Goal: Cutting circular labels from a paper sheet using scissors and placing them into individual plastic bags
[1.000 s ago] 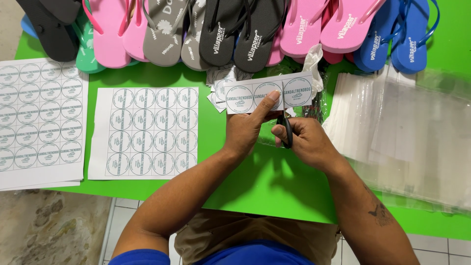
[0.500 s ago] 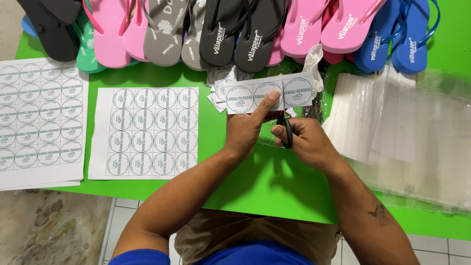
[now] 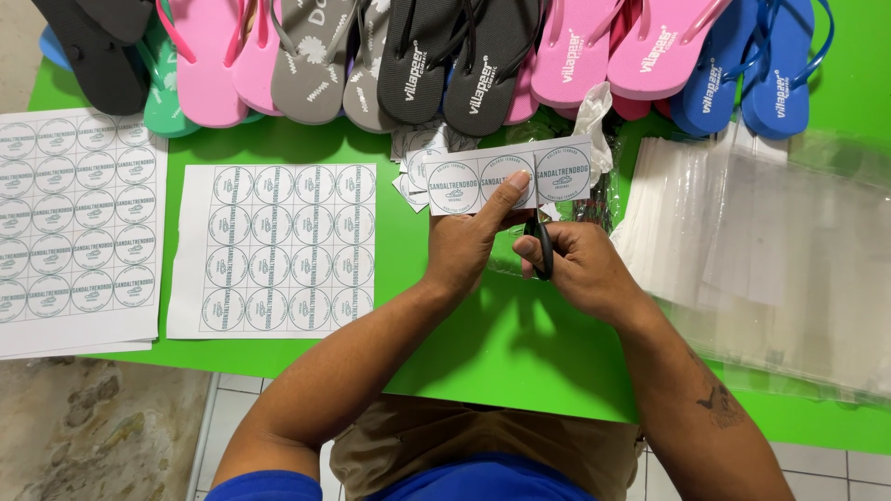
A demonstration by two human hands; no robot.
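Left hand [image 3: 469,246] grips a paper strip of three round printed labels [image 3: 506,176], thumb lying across the middle label; the strip is held just above the green surface [image 3: 483,343], in front of the row of flip-flops [image 3: 436,56]. Right hand [image 3: 575,269] is clenched around the black handles of scissors [image 3: 541,249], just below the strip's lower edge; the blades are hidden, so blade position cannot be told. Compared with half a second and one second ago: no visible shift in either hand, strip at the same spot and angle. Small cut label pieces [image 3: 413,153] lie behind the strip. Uncut label sheet [image 3: 274,250] lies left of the left hand; a second sheet stack [image 3: 74,223] further left. Clear plastic bags [image 3: 780,250] lie stacked to the right.
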